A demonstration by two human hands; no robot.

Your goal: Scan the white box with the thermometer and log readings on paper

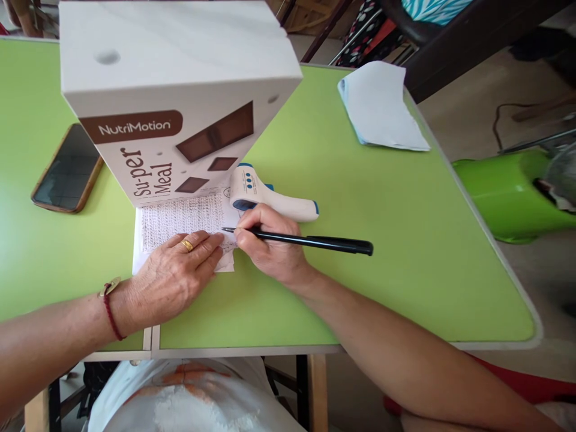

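My right hand (pixel 274 243) is closed round a black pen (pixel 324 242), its tip pointing left onto a sheet of paper (pixel 180 222) densely covered in rows of small writing. Flat on the lower part of that sheet lies my left hand (pixel 180 276), fingers stretched out and close together, with a gold ring and a red cord bracelet. Just beyond my right hand, a white and blue infrared thermometer (pixel 270 198) rests on its side at the paper's right edge. A tall white NutriMotion box (pixel 180 78) stands over the far edge of the sheet and hides part of it.
A phone (pixel 67 168) with a brown case lies left of the box on the green table (pixel 382 240). Folded white paper (pixel 382 105) sits near the far right edge. Beyond that edge, a green bin (pixel 508 192) stands on the floor.
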